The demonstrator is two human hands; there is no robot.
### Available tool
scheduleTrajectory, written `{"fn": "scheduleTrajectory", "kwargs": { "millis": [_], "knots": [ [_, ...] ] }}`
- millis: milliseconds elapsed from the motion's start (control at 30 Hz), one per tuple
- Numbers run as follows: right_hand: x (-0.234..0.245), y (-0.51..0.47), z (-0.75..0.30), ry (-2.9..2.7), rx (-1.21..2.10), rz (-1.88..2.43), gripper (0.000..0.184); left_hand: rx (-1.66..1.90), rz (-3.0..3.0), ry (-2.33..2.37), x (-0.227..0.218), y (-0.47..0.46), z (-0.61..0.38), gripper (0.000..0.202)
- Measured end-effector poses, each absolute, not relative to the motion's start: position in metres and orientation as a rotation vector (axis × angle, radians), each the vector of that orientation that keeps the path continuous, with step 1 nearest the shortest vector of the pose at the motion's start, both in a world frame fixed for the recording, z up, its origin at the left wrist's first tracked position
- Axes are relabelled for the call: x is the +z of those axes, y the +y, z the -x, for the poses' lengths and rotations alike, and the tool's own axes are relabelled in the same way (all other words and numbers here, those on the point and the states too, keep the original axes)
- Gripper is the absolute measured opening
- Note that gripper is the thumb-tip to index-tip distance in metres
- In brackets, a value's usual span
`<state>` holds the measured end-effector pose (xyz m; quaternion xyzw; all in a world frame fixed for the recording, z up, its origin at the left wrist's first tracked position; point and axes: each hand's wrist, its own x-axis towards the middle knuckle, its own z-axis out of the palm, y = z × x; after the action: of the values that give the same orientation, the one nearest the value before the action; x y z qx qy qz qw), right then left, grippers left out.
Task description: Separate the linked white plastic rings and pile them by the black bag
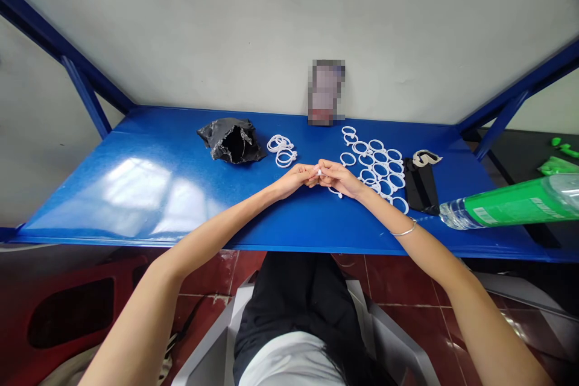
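Over the middle of the blue table, my left hand (302,177) and my right hand (338,176) meet fingertip to fingertip. Both are closed in a pinch around a small white plastic piece (319,172); only a bit of it shows, the fingers cover the rest. Just right of my hands lie several white curtain rings with small eyelets (380,169), spread in loose rows. One ring (335,192) is partly hidden under my right hand. To the left, a small pile of similar white rings (283,151) lies beside a crumpled black plastic bag (231,140), its mouth facing me.
A pixelated upright object (325,93) leans on the wall behind the blue table (253,217). At right lie a black flat item (420,187), a cream-coloured band (426,158) and a green-labelled bottle (515,202) on its side. Blue metal braces (85,96) flank the table.
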<state>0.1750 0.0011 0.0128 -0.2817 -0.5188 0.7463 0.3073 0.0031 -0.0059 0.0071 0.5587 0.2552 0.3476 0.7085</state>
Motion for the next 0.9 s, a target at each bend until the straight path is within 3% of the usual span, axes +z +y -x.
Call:
{"fn": "scheduleTrajectory", "kwargs": {
  "millis": [233,533,767,900],
  "knots": [
    [0.012,0.001,-0.174,-1.295,1.983,0.661,0.041,0.806,-1.084,0.493,0.005,-0.004,-0.004,0.063],
    [0.017,0.001,-0.179,-1.245,1.967,0.690,0.024,0.817,-1.181,0.544,0.008,-0.003,0.002,0.054],
    [0.014,0.006,-0.188,-1.538,1.626,0.826,0.022,0.948,-1.945,1.023,0.014,-0.004,0.011,0.047],
    [0.015,0.008,-0.195,-1.847,1.065,1.040,0.023,0.996,-2.486,1.373,0.013,0.001,0.019,0.040]
  ]
}}
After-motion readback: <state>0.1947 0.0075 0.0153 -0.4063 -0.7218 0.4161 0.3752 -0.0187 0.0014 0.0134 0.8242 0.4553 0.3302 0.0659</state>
